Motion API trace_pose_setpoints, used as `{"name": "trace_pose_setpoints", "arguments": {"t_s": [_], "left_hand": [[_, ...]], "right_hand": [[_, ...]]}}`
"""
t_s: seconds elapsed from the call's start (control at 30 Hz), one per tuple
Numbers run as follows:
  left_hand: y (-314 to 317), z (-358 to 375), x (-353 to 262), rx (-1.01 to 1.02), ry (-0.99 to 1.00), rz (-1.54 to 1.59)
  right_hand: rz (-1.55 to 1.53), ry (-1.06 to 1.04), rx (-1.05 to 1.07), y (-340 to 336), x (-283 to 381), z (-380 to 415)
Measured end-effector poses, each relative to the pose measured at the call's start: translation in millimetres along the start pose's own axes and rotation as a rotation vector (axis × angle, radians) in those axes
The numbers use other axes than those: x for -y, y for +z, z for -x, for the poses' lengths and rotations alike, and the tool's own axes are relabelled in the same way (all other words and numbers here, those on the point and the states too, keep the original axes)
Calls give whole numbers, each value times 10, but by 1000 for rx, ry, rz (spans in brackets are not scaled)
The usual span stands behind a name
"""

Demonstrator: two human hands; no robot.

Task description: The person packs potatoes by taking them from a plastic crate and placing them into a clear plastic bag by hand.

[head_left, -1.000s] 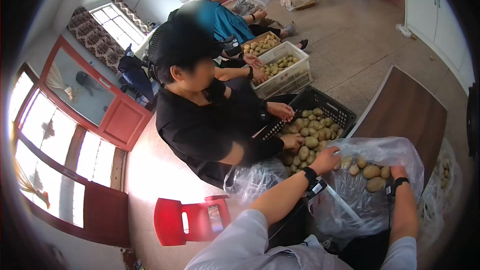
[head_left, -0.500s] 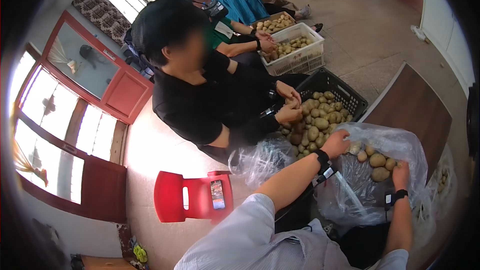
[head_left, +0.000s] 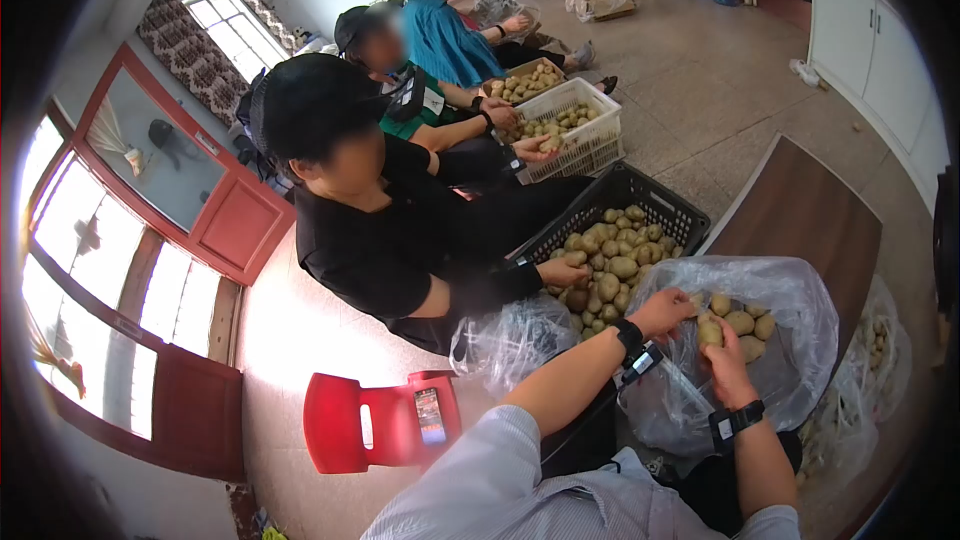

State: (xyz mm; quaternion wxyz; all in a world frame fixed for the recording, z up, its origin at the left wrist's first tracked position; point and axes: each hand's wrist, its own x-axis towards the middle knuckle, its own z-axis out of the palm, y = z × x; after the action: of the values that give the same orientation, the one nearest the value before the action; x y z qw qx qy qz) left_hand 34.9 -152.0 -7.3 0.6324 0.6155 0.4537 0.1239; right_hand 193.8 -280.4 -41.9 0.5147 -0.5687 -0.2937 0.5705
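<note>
My right hand [head_left: 728, 368] is closed around a potato [head_left: 710, 330], held upright over the clear plastic bag [head_left: 800, 290]. Close by on the left, my left hand [head_left: 664, 313] has its fingers drawn together near the top of that potato. Whatever lies between its fingertips is too small to make out. Inside the bag, several loose potatoes [head_left: 740, 322] rest just beyond my hands. To the left of the bag stands a black crate [head_left: 690, 215] full of potatoes.
Beside me a person in black [head_left: 370, 230] has one hand at the black crate, the other holding a potato near a white crate [head_left: 605, 130]. A red chair [head_left: 335, 420] bears a phone [head_left: 430, 415]. A brown board [head_left: 800, 205] lies beyond the bag; another bag [head_left: 870, 380] sits right.
My right hand has come left from the bag's far side and now holds a potato beside my left hand. The neighbour's hands have parted, one reaching towards the white crate.
</note>
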Motion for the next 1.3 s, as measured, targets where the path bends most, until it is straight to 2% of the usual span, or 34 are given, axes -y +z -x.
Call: {"name": "trace_pose_setpoints", "arguments": {"t_s": [0.17,0.27,0.33,0.47,0.53,0.57,0.63,0.7,0.77,0.9,1.0,1.07,1.3], "left_hand": [[20,96,-129,218,-134,121],[18,63,-83,313,-116,191],[11,12,-43,299,-129,205],[-72,-148,126,329,-137,340],[-110,-235,225,251,-125,426],[-149,-264,258,226,-108,445],[-220,-303,342,139,-42,526],[-312,-273,311,134,-65,648],[-392,-337,417,36,-33,686],[-603,-324,469,-162,-24,644],[-827,-496,875,-275,205,340],[-877,-546,810,-209,-108,873],[-1112,-464,1170,-487,-81,887]], "right_hand": [[-26,-143,5,238,106,-32],[112,-172,9,282,128,-47],[248,-279,2,309,137,-41],[309,-312,-28,200,4,-76],[702,-524,-110,35,-181,-167],[706,-511,-116,-27,-227,-160],[1041,-569,-306,-154,-278,-132],[1095,-475,-324,-259,-188,-60],[1323,-508,-482,-385,-217,-18],[1372,-335,-440,-616,-444,-37],[1401,-307,-424,-635,-464,-30],[1398,-332,-417,-658,-504,-51],[1491,-387,-384,-659,-570,-34]]}}
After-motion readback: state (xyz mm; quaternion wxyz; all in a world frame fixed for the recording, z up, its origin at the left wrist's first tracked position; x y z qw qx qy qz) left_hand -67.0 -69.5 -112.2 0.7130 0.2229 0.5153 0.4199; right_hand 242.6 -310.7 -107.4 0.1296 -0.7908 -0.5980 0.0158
